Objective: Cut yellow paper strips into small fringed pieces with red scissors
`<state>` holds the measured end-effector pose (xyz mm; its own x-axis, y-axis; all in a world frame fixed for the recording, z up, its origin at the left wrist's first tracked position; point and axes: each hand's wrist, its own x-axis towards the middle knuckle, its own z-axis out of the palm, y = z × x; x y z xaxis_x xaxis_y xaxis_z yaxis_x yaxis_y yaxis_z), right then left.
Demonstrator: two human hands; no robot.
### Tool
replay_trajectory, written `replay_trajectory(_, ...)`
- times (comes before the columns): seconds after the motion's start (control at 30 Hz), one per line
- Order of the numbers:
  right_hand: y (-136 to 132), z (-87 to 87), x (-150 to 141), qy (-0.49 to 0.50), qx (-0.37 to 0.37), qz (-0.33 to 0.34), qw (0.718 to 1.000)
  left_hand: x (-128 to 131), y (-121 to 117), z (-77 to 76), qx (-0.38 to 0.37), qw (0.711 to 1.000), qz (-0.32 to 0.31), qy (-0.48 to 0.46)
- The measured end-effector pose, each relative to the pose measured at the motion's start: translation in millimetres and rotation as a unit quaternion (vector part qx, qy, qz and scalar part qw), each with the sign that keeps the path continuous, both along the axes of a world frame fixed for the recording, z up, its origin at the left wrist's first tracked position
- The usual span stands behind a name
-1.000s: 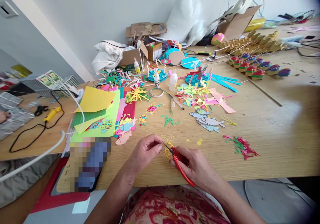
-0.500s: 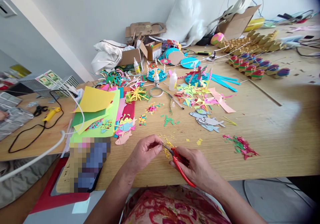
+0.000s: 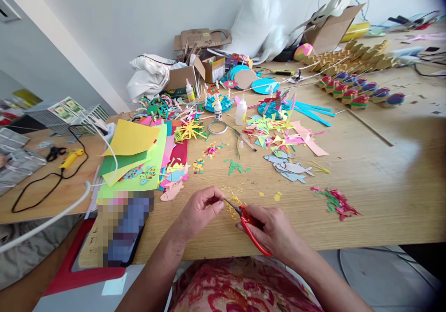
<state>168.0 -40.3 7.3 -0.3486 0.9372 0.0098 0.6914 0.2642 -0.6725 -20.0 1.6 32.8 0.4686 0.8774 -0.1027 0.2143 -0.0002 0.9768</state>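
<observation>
My right hand (image 3: 270, 228) grips a pair of red-handled scissors (image 3: 251, 232), whose blades point up and left. The blade tips reach the fingertips of my left hand (image 3: 205, 207). Thumb and forefinger of that hand are pinched together, and whatever they hold is too small or hidden to make out. Under the blades lie tiny yellow paper clippings (image 3: 233, 195) on the wooden table (image 3: 348, 172). Two small yellow paper pieces (image 3: 278, 196) rest to the right of them.
Grey paper fish (image 3: 291, 168) and pink and green scraps (image 3: 337, 203) lie to the right. Coloured paper sheets (image 3: 134, 138) and a pixelated phone (image 3: 127, 230) are on the left. Glue bottles (image 3: 240, 111) stand farther back, before cardboard boxes (image 3: 183, 80).
Both hands and the scissors stay in nearly the same place, with only a very slight shift. Nothing else on the table has visibly moved.
</observation>
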Motion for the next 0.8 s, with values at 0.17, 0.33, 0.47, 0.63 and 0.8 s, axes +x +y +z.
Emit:
replay_trajectory(0.17, 2.3, 5.2, 0.4, 0.072, -0.064, -0.005, 0.995, -1.7, 0.2, -1.0, 0.018, 0.999, 0.002, 0.041)
replay_trajectory(0.33, 10.8, 16.1, -2.8, 0.158, -0.061, -0.04, 0.985, 2.1, -1.0, -0.6, 0.095, 0.988, -0.002, 0.119)
replay_trajectory(0.47, 18.7, 18.6, -7.3, 0.14, -0.012, -0.05, 0.989, 5.7, -2.2, -0.5, 0.161, 0.971, -0.019, 0.174)
replay_trajectory(0.63, 23.9, 13.6, -12.1, 0.125, 0.012, -0.037, 0.991, 8.5, -3.3, 0.3, 0.181, 0.962, -0.046, 0.201)
replay_trajectory(0.8, 25.2, 12.5, -14.0, 0.159, -0.009, -0.038, 0.987, 7.9, -1.6, 1.9, 0.153, 0.969, -0.051, 0.186)
